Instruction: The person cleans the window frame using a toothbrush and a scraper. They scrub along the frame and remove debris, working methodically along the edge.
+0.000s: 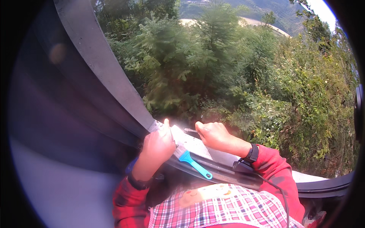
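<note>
My left hand (159, 144) is curled over the pale window ledge near the frame's corner, with a thin thing at its fingers that I cannot make out. Just below and to its right, a brush (198, 167) with a turquoise plastic handle and pale bristles lies across the window's dark track. Held in my right hand (212, 135) is a slim metal tool (190, 130); its tip points left over the sunlit ledge (188, 141), and the grip is hidden in the fist.
A grey window frame (114, 71) rises at the left beside dark panels. Beyond the ledge stand conifers (211, 37) and leafy bushes (293, 105). Dark rails (322, 189) run along the sill at the right. A black cable (281, 189) hangs from the device at my right wrist.
</note>
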`<state>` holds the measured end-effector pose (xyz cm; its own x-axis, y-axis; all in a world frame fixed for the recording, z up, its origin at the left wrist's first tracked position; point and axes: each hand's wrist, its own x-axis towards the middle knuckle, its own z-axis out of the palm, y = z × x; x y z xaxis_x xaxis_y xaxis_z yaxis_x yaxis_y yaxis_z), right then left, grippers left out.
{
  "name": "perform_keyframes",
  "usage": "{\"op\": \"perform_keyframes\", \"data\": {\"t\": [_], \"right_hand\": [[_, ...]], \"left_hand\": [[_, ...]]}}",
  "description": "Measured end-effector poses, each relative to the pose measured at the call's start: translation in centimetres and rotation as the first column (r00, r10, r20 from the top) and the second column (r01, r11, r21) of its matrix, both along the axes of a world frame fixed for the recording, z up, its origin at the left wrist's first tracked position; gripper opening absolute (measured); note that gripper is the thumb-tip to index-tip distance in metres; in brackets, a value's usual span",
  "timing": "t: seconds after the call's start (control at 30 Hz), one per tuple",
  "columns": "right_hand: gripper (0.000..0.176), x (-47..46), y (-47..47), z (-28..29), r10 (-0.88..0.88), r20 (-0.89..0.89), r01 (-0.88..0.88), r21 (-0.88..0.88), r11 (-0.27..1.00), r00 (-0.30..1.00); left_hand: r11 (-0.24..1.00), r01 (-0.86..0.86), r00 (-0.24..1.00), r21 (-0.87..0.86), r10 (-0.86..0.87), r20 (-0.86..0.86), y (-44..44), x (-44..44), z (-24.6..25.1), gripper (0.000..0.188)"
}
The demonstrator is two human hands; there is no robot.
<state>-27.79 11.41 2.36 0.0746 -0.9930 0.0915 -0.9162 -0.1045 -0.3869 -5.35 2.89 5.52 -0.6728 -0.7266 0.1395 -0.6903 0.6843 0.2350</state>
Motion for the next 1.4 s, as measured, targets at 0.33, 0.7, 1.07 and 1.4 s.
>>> {"op": "perform_keyframes", "data": {"t": [0.33, 0.7, 1.07, 1.4], "right_hand": [[0.010, 2.8, 1.3, 4.3, 0.238, 0.268, -0.159, -0.288, 0.944, 0.933], [0.014, 6.2, -0.5, 3.0, 0.356, 0.189, -0.348, -0.072, 0.935, 0.915], [0.014, 9.4, -3.4, -0.1, 0.318, 0.382, -0.246, -0.226, 0.943, 0.868], [0.014, 9.4, -2.9, -0.3, 0.288, 0.435, -0.202, -0.233, 0.951, 0.853]], "left_hand": [[0.930, -0.305, 0.952, 0.206, 0.293, 0.084, 3.9, 7.3, 2.7, 0.051], [0.930, -0.310, 0.940, 0.196, 0.331, -0.087, 4.4, 8.5, -0.8, 0.042], [0.932, -0.328, 0.940, 0.154, 0.338, -0.040, 4.3, 7.8, -0.4, 0.040], [0.921, -0.324, 0.940, 0.214, 0.340, -0.040, 4.8, 7.7, -0.5, 0.050]]}}
